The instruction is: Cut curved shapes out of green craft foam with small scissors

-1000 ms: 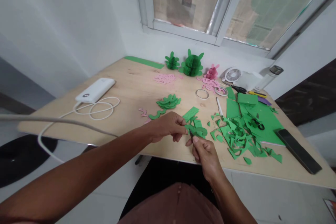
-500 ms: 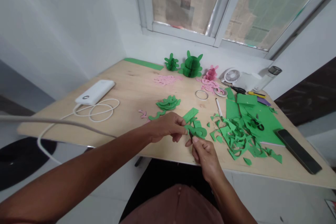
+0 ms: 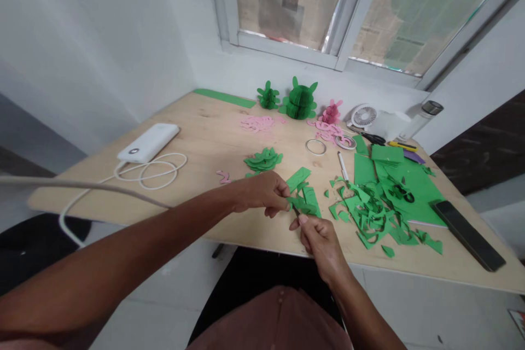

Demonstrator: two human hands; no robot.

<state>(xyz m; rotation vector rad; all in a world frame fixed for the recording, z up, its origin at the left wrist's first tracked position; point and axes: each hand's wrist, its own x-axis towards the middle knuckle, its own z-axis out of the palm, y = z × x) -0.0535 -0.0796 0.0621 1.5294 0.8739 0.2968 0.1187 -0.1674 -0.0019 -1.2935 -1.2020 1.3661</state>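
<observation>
My left hand [image 3: 266, 194] pinches a small green paper piece [image 3: 304, 206] over the front of the wooden table. Just right of it, my right hand [image 3: 322, 238] is closed round small scissors [image 3: 296, 211], their dark blades touching the paper; the handles are hidden in the fingers. Behind the hands lie green paper strips [image 3: 298, 179]. A pile of green cut shapes [image 3: 263, 159] sits further back to the left, with a small pink curl [image 3: 223, 177] beside it. Green scraps [image 3: 371, 213] are spread to the right.
On the left are a white power bank [image 3: 148, 143] and its looped cable. Green and pink paper figures [image 3: 301, 101] stand at the back. A tape roll [image 3: 345, 142], white pen [image 3: 343, 166], small fan [image 3: 363, 116], bottle [image 3: 421, 120] and dark phone [image 3: 467, 235] are on the right.
The green paper between my hands has turned, and its curved outer part shows less. Both hands stay almost in place, and the view has shifted slightly.
</observation>
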